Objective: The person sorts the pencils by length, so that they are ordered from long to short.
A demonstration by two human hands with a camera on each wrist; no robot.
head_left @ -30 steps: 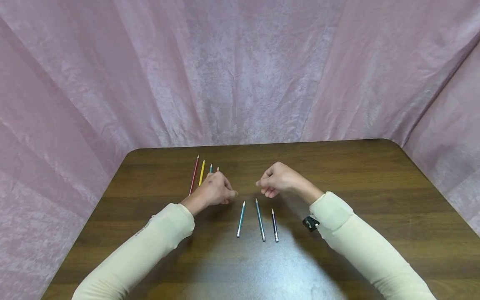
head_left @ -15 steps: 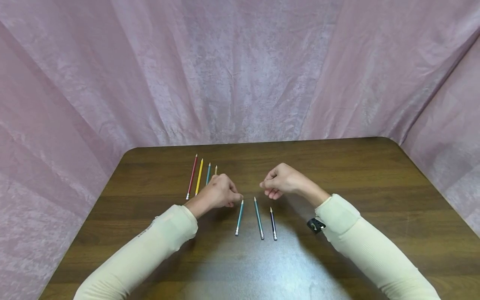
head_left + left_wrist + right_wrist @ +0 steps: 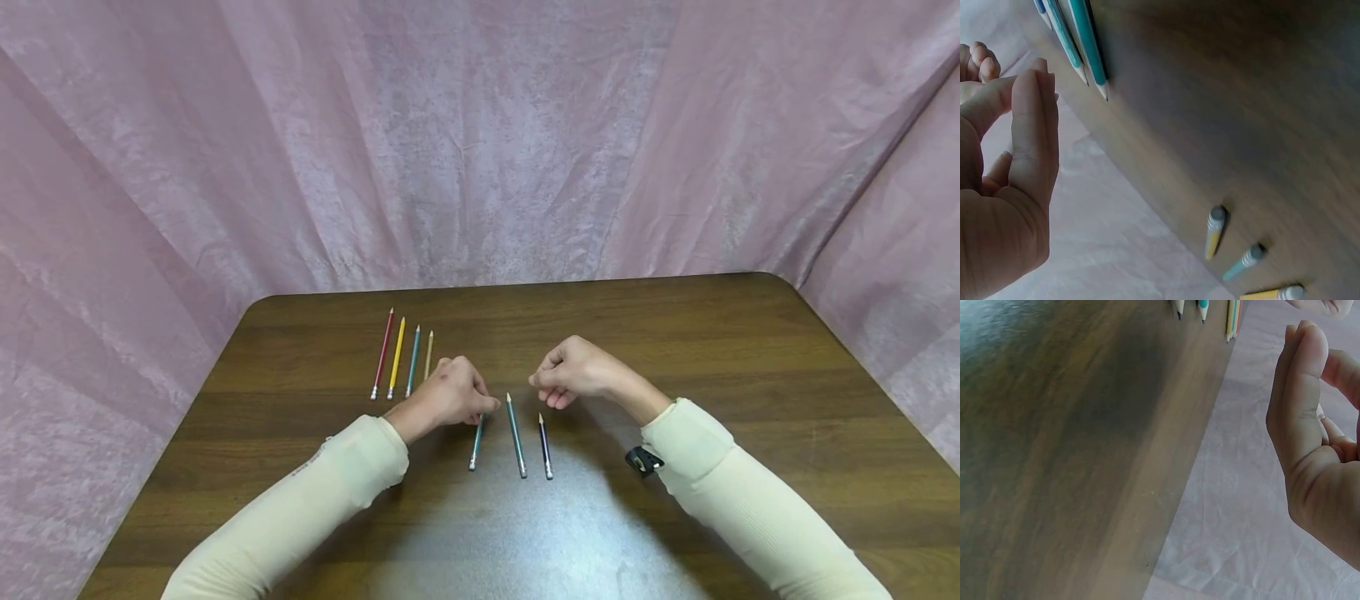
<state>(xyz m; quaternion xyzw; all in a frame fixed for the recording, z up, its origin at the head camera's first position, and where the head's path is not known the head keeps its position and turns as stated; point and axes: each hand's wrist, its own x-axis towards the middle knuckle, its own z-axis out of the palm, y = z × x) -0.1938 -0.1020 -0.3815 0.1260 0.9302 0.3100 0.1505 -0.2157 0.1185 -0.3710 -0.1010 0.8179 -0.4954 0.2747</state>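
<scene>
My left hand (image 3: pixel 453 392) hovers over the upper part of a short teal pencil (image 3: pixel 476 447) and hides its tip in the head view. The left wrist view shows its thumb close to the index finger, with nothing between them. To the right lie a longer teal pencil (image 3: pixel 516 437) and a short dark blue pencil (image 3: pixel 546 450), points facing away from me. Beyond those two, my right hand (image 3: pixel 581 372) is raised with loosely bent fingers, holding nothing. Red (image 3: pixel 382 354), yellow (image 3: pixel 396 358), blue-teal (image 3: pixel 413 361) and gold (image 3: pixel 429 354) pencils form a row at the left; my left hand covers the gold one's lower end.
Everything lies on a brown wood-grain table (image 3: pixel 675 333). Its far edge borders a pink velvet curtain (image 3: pixel 525 167). A black device (image 3: pixel 643 461) is strapped at my right wrist, below the pale sleeve (image 3: pixel 693 442).
My left hand has moved right and nearer to me, onto the short teal pencil, uncovering more of the left row. My right hand has drifted slightly right and closer. The pencils have stayed put.
</scene>
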